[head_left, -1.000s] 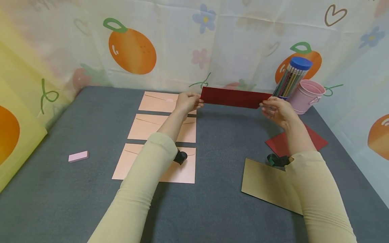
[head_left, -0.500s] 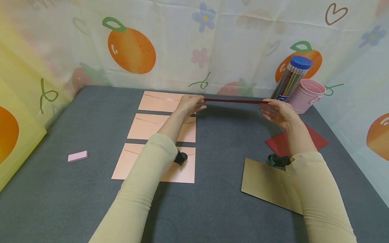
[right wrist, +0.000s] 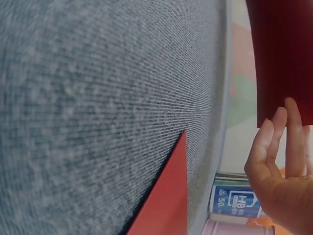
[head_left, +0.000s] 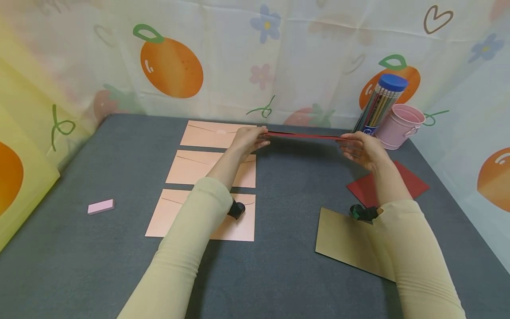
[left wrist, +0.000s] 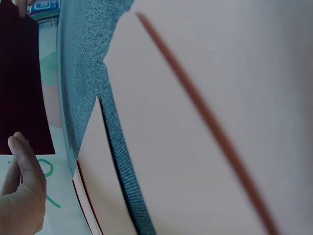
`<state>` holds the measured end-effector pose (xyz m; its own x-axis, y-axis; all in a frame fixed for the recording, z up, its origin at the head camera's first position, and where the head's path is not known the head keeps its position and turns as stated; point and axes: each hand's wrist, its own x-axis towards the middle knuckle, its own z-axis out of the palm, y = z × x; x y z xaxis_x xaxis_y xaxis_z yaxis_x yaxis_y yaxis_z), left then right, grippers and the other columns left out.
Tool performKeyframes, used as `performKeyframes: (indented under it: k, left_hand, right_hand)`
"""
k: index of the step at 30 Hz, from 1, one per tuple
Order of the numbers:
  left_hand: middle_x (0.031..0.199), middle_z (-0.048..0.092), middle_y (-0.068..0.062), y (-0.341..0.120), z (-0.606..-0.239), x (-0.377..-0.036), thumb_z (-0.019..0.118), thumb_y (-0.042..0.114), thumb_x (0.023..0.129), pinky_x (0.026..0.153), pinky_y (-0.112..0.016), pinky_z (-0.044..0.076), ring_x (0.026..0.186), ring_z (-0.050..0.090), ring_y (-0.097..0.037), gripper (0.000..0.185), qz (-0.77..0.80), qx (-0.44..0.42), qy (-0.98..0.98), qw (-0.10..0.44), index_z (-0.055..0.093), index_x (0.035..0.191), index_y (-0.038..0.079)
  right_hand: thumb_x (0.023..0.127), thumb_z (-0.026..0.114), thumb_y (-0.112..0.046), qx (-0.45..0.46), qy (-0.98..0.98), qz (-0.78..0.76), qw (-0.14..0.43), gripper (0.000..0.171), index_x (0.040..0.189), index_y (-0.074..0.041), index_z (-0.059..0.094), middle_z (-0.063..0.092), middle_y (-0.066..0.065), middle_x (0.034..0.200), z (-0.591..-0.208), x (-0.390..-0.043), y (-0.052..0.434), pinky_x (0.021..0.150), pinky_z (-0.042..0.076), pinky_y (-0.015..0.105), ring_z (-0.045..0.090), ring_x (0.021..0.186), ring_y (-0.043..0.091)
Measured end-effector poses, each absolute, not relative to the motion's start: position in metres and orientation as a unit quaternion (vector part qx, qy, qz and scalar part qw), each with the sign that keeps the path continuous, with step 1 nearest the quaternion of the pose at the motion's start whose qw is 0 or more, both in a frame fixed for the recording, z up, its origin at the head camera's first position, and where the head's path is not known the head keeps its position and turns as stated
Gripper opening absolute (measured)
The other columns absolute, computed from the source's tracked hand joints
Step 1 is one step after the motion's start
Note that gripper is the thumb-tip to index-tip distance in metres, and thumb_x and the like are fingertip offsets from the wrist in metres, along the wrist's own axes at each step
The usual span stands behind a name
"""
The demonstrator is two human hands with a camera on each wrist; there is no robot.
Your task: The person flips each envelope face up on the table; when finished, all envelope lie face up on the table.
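Between both hands a red card [head_left: 307, 135] is held up over the far part of the table, seen nearly edge-on in the head view. Its broad face shows dark red in the left wrist view. My left hand [head_left: 249, 141] pinches one end, over the peach envelopes. At the opposite end, my right hand [head_left: 363, 148] grips the card between thumb and fingers, its other fingers spread. Three peach envelopes lie in a column below the left arm: a far envelope [head_left: 203, 133], a middle envelope [head_left: 191, 167] and a near envelope [head_left: 239, 228], partly covered by the sleeve.
A red sheet [head_left: 410, 179] and a gold board [head_left: 350, 243] lie on the right, partly under the right arm. Behind stand a tub of pencils [head_left: 380, 104] with a blue lid and a pink bucket [head_left: 402, 124]. A small pink block [head_left: 101, 207] lies far left.
The red card has tipped from showing its broad face to nearly edge-on, then tilted slightly so its two edges show. Both hands keep their hold, with the right hand marginally lower.
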<state>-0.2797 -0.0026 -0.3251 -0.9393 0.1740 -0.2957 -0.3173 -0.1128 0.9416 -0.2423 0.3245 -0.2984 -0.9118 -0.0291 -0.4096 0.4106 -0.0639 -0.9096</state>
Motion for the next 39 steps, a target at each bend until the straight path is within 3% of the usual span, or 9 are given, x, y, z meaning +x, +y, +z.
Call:
performKeyframes:
  k: [3, 10, 13, 17, 19, 21, 25, 32, 39]
  left_hand:
    - [0.140, 0.056, -0.016, -0.003, -0.326, -0.279, 0.057, 0.011, 0.099, 0.078, -0.013, 0.057, 0.105, 0.065, -0.020, 0.038, 0.742, -0.049, 0.648, 0.164, 0.056, 0.134, -0.004]
    - [0.148, 0.049, -0.014, -0.003, -0.328, -0.277, 0.054, -0.004, 0.094, 0.097, -0.025, 0.056, 0.091, 0.062, -0.014, 0.043, 0.726, -0.039, 0.667, 0.165, 0.055, 0.137, -0.001]
    - [0.149, 0.047, -0.017, -0.001, -0.328, -0.275, 0.052, -0.008, 0.092, 0.103, -0.032, 0.054, 0.105, 0.065, -0.021, 0.049, 0.718, -0.040, 0.679, 0.151, 0.052, 0.141, 0.000]
    - [0.145, 0.049, -0.022, 0.002, -0.328, -0.273, 0.055, -0.010, 0.091, 0.102, -0.032, 0.055, 0.122, 0.063, -0.032, 0.052, 0.702, -0.064, 0.698, 0.126, 0.048, 0.141, -0.002]
    - [0.141, 0.052, -0.023, 0.004, -0.329, -0.272, 0.057, -0.009, 0.091, 0.100, -0.031, 0.056, 0.120, 0.064, -0.033, 0.048, 0.691, -0.080, 0.708, 0.118, 0.051, 0.138, -0.004]
    - [0.137, 0.056, -0.022, 0.005, -0.331, -0.272, 0.059, -0.006, 0.091, 0.099, -0.029, 0.056, 0.118, 0.066, -0.031, 0.042, 0.679, -0.095, 0.719, 0.113, 0.056, 0.133, -0.005]
    - [0.132, 0.064, -0.017, 0.005, -0.334, -0.273, 0.059, -0.002, 0.091, 0.102, -0.032, 0.055, 0.116, 0.068, -0.027, 0.035, 0.662, -0.119, 0.731, 0.115, 0.064, 0.126, -0.001]
    - [0.140, 0.059, -0.013, 0.004, -0.335, -0.273, 0.052, 0.006, 0.096, 0.113, -0.040, 0.046, 0.126, 0.061, -0.025, 0.036, 0.648, -0.121, 0.739, 0.138, 0.062, 0.131, 0.004]
    - [0.131, 0.064, -0.011, 0.004, -0.332, -0.276, 0.049, 0.011, 0.097, 0.108, -0.040, 0.050, 0.123, 0.060, -0.023, 0.037, 0.606, -0.133, 0.772, 0.140, 0.064, 0.130, 0.006]
  right_hand:
    - [0.100, 0.055, -0.029, 0.144, 0.668, -0.714, 0.151, 0.026, 0.086, -0.025, 0.077, 0.074, -0.015, 0.089, -0.298, -0.243, 0.323, 0.079, 0.056, 0.020, 0.069, 0.087, 0.005]
    - [0.097, 0.059, -0.014, 0.152, 0.642, -0.735, 0.159, 0.022, 0.089, -0.022, 0.078, 0.062, -0.009, 0.105, -0.299, -0.246, 0.320, 0.079, 0.057, 0.022, 0.066, 0.088, 0.008]
    - [0.096, 0.057, -0.005, 0.149, 0.642, -0.737, 0.152, 0.025, 0.094, -0.020, 0.076, 0.058, -0.006, 0.107, -0.301, -0.247, 0.318, 0.078, 0.057, 0.021, 0.063, 0.087, 0.008]
    - [0.097, 0.053, -0.001, 0.143, 0.665, -0.720, 0.138, 0.038, 0.132, -0.015, 0.060, 0.055, -0.004, 0.102, -0.304, -0.249, 0.314, 0.076, 0.058, 0.019, 0.060, 0.080, 0.007]
    - [0.097, 0.052, 0.001, 0.144, 0.671, -0.715, 0.136, 0.054, 0.149, -0.012, 0.042, 0.054, -0.004, 0.100, -0.305, -0.251, 0.313, 0.075, 0.059, 0.018, 0.061, 0.074, 0.006]
    - [0.097, 0.052, 0.002, 0.148, 0.671, -0.713, 0.138, 0.063, 0.155, -0.006, 0.028, 0.058, -0.004, 0.096, -0.305, -0.251, 0.311, 0.074, 0.060, 0.018, 0.060, 0.067, 0.004]
    - [0.097, 0.051, 0.003, 0.146, 0.685, -0.699, 0.142, 0.063, 0.154, 0.003, 0.025, 0.064, -0.006, 0.083, -0.305, -0.250, 0.309, 0.074, 0.060, 0.018, 0.063, 0.065, 0.003]
    - [0.096, 0.057, 0.000, 0.173, 0.704, -0.674, 0.140, 0.063, 0.154, -0.003, 0.031, 0.060, -0.006, 0.093, -0.308, -0.252, 0.307, 0.076, 0.060, 0.018, 0.067, 0.072, 0.003]
    - [0.096, 0.054, 0.004, 0.173, 0.707, -0.671, 0.144, 0.062, 0.153, 0.001, 0.030, 0.062, -0.007, 0.080, -0.311, -0.257, 0.305, 0.072, 0.060, 0.016, 0.066, 0.068, 0.002]
